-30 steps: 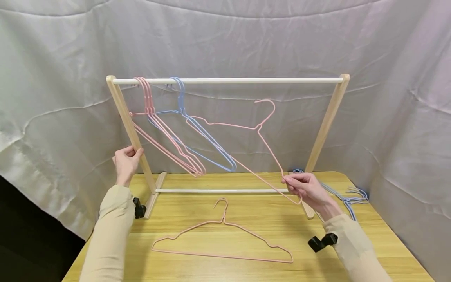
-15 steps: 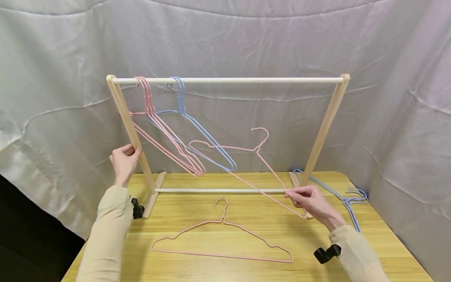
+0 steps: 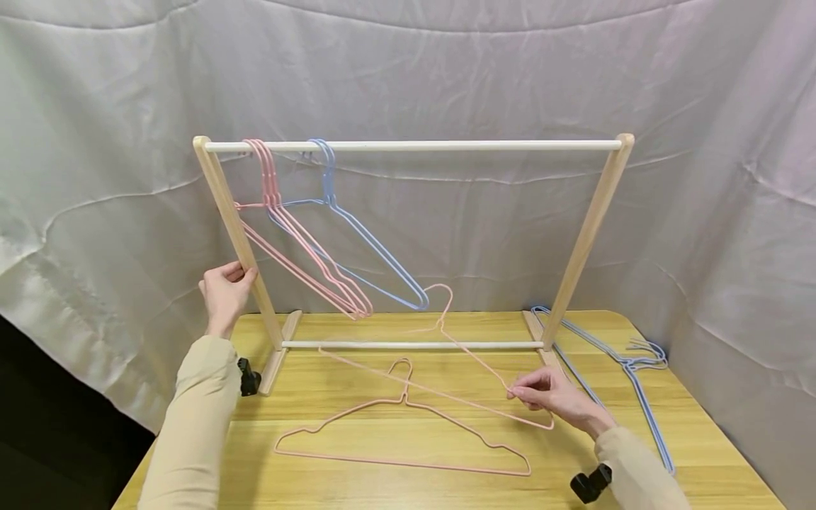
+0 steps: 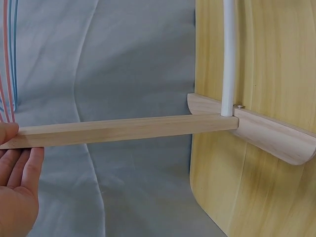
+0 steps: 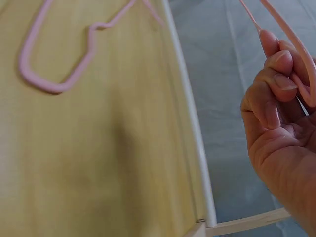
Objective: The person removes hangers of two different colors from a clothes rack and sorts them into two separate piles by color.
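Observation:
Between thumb and fingers, my right hand (image 3: 561, 400) pinches a pink wire hanger (image 3: 440, 323) near one shoulder end. It is tilted low over the table, hook up and left; the right wrist view shows its wire (image 5: 291, 38) beside my fingers. My left hand (image 3: 224, 294) grips the left wooden post (image 4: 123, 131) of a hanging rack, thumb on one side and fingers on the other. Below the held hanger, another pink hanger (image 3: 401, 463) lies flat on the table. Several pink hangers (image 3: 271, 201) and a few blue hangers (image 3: 329, 177) hang at the rack's left.
The rack's white top rail (image 3: 472, 146) spans to the right post (image 3: 589, 227), with a white lower rail (image 3: 357, 345) near the tabletop. Blue hangers (image 3: 631, 366) lie on the wooden table (image 3: 701, 453) at right. A grey curtain (image 3: 408, 78) stands behind.
My right hand has lowered the pink hanger from just below the top rail to just above the table, its hook moving down and left. My left hand stays on the post.

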Demonstrator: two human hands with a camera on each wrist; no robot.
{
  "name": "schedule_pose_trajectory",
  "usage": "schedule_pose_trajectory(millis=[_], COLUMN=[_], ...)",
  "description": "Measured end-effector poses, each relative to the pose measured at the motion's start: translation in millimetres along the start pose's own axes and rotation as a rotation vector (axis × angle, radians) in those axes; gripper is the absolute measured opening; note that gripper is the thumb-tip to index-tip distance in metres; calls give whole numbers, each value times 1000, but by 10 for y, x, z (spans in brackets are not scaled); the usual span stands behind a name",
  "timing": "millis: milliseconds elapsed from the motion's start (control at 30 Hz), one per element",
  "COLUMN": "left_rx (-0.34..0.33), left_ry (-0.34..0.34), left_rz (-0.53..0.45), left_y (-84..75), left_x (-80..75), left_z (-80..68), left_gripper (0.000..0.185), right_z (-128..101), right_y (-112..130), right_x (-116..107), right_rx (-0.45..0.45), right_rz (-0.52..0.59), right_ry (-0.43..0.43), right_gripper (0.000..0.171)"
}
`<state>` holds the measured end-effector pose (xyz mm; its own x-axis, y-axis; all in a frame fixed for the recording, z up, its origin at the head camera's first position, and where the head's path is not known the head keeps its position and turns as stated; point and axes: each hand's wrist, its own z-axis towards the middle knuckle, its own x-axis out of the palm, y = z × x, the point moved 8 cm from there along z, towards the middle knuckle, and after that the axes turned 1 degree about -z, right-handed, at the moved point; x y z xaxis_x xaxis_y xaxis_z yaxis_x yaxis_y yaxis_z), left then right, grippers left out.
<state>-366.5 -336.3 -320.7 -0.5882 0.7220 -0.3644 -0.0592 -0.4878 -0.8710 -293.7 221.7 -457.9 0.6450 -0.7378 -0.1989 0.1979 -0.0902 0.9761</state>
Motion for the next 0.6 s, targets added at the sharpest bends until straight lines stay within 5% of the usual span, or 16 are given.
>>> schedule_pose_trajectory(millis=[600], left_rx=[14], left_ry=[-22], left_rz=[8], left_y=[-13], left_x=[0], left_z=[-7], left_gripper=[32], right_z=[-1], right_y=[-264], right_x=[421], right_rx=[-4], right_rz=[39], right_ry=[169], right_gripper=[28])
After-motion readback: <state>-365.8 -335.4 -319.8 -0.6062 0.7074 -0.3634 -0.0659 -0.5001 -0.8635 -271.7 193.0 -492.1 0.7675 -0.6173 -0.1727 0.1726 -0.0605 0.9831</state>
